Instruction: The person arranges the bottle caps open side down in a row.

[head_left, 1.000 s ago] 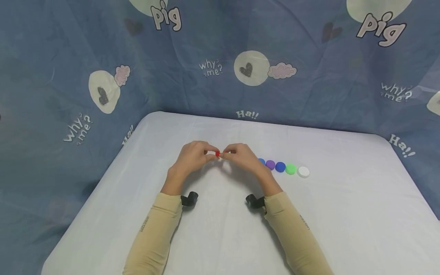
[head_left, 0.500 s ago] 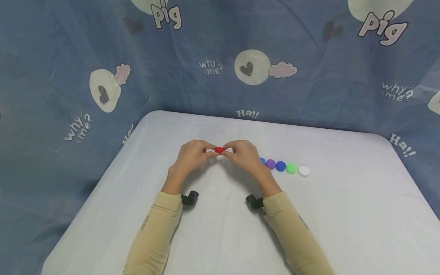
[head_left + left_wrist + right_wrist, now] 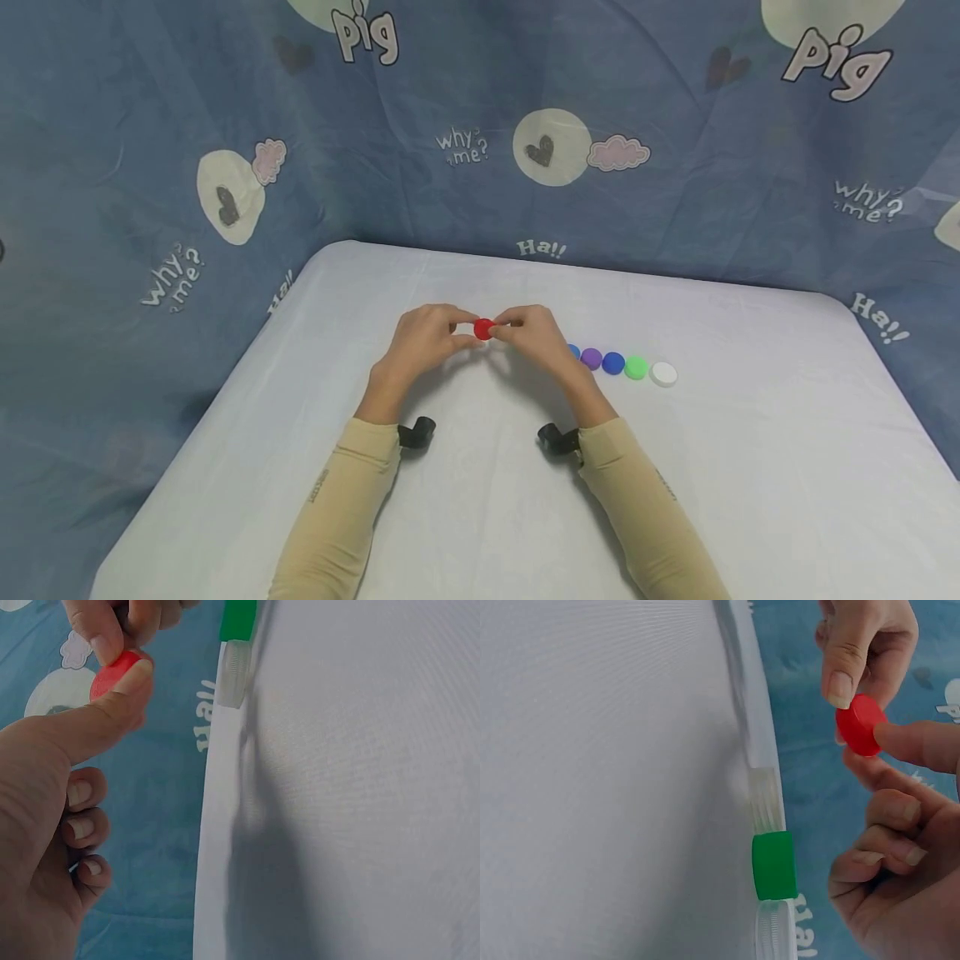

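A round red bottle cap (image 3: 482, 330) is held up above the white table, between both hands. The left hand (image 3: 424, 342) pinches one side of it with thumb and finger, and in the left wrist view that thumb lies across the cap's (image 3: 112, 675) face. From the other side the right hand (image 3: 536, 337) pinches it too; in the right wrist view its thumb presses the edge of the red cap (image 3: 859, 724). The right hand's remaining fingers (image 3: 900, 851) are curled in. Part of the cap's rim is hidden behind the fingertips.
To the right of the right hand, a row of caps lies on the table: light blue, partly hidden, purple (image 3: 591, 359), dark blue (image 3: 613, 363), green (image 3: 636, 367) and white (image 3: 663, 374). The wrist views show a green cap (image 3: 774, 865) beside clear ridged caps (image 3: 765, 799).
The red cap, mostly hidden between the fingertips a second ago, has been turned and its round face now shows. Both hands have stayed nearly in place, shifting only slightly.
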Available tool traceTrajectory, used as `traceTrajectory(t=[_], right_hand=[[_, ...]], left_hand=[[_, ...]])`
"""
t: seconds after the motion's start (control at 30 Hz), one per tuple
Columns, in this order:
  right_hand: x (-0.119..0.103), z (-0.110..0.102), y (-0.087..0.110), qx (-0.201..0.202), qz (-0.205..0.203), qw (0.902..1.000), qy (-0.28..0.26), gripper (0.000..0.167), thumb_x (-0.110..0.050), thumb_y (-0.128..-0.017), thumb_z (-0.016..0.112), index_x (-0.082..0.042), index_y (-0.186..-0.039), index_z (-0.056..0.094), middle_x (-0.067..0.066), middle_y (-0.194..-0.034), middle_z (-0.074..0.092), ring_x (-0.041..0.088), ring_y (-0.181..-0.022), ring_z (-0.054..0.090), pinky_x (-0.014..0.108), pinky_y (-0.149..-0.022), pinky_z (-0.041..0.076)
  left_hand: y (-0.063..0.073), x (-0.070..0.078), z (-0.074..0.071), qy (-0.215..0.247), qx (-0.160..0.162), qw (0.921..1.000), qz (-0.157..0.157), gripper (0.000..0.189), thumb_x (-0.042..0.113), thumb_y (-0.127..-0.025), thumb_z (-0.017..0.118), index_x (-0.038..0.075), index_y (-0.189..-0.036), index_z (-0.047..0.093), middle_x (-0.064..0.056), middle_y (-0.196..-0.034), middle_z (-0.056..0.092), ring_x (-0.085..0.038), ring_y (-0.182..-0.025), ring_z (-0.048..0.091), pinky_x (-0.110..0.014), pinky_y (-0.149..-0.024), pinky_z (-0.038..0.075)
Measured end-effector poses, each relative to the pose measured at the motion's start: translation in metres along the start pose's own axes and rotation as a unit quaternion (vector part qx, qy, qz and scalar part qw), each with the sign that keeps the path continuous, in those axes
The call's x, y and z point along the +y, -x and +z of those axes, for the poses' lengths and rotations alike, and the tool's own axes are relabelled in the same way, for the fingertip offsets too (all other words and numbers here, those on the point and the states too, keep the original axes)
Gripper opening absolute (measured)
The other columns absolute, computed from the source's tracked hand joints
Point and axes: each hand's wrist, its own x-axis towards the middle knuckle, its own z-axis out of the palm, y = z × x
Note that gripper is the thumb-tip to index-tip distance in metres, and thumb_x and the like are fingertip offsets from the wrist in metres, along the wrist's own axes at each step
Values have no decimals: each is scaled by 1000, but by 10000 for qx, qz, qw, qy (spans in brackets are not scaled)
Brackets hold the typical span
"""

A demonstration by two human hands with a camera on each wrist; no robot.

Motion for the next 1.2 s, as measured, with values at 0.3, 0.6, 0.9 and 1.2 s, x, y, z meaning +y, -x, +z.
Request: traceTrajectory(t=[0.3, 0.6, 0.9, 1.2], right_hand=[[0, -4, 1, -280, 256, 9993, 57, 27, -28, -91, 66, -7, -105, 77, 8, -110, 75, 19, -98, 62, 30, -80, 48], [5, -2, 0, 69, -471, 9983, 322, 28, -22, -85, 74, -18, -112, 75, 1, -61, 45, 14, -58, 39, 26, -53, 32], [5, 2, 0, 139, -511, 9968, 597, 29, -23, -86, 74, -17, -114, 75, -1, -58, 41, 13, -56, 37, 26, -51, 29], [3, 10, -2, 23, -440, 9910, 1262, 31, -25, -90, 69, -18, -120, 73, -2, -59, 45, 13, -57, 41, 25, -50, 30]], left_hand=[[0, -2, 2, -158, 449, 9975, 528, 36, 37, -80, 82, 35, -115, 74, 8, -68, 54, -10, -63, 44, -27, -55, 33], [1, -3, 1, 18, 439, 9986, 288, 33, 42, -81, 80, 33, -113, 76, 7, -68, 55, -12, -64, 46, -28, -56, 34], [0, -3, 5, 115, 235, 9996, -44, 34, 44, -82, 79, 33, -114, 75, 5, -73, 60, -14, -67, 48, -29, -58, 36], [-1, -4, 10, -213, 219, 9990, -316, 34, 45, -82, 79, 31, -112, 76, 5, -76, 66, -14, -68, 52, -28, -57, 39]])
